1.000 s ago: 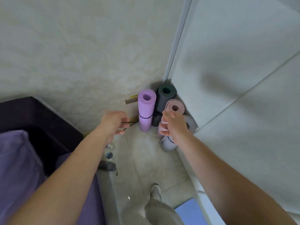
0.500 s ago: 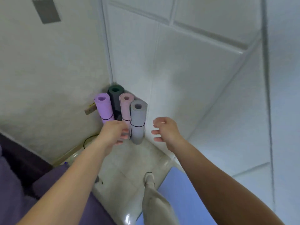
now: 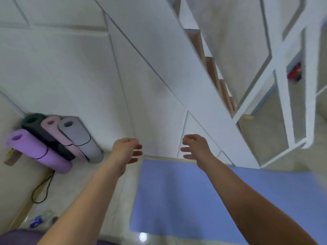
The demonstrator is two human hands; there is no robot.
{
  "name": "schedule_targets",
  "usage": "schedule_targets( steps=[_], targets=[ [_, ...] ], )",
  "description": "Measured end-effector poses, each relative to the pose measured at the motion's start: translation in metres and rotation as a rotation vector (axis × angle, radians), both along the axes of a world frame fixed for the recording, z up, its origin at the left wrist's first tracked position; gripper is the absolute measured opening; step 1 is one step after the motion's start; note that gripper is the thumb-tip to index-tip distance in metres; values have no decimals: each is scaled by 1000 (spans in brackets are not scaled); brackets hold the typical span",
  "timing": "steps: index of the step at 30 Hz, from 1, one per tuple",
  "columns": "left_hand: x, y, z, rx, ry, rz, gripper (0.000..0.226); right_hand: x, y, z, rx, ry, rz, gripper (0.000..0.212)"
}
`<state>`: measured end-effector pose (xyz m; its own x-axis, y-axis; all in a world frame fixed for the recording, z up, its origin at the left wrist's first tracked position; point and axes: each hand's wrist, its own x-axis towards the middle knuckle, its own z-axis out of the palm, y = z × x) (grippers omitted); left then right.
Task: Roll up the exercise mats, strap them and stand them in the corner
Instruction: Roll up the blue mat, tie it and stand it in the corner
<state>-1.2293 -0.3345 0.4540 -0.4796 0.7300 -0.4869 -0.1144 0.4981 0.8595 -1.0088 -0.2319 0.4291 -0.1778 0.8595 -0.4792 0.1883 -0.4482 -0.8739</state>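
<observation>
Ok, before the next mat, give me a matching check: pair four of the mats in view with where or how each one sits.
Mats:
1. purple mat
2. dark green mat
3. grey mat
4. blue mat

Places:
A. flat and unrolled on the floor
B. rolled, right end of the standing group, next to the pink mat
C. rolled, left end of the standing group
D. rolled, between the purple and pink mats

Pairs: 1-C, 2-D, 3-B, 4-A.
</observation>
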Motion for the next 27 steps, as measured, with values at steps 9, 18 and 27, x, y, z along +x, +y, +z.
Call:
schedule_targets(
  steps=[9,18,27],
  targets=[
    [281,40,-12,-38,168,-411,9,321,-49,-19,-29,33,-343,13],
    [594,80,-40,-92,169,-781,7,609,-102,-48,-105,-11,-709,5],
    [838,160,-87,-119,128,-1044,12,798,-65,-99,-192,-60,-882,4]
  ],
)
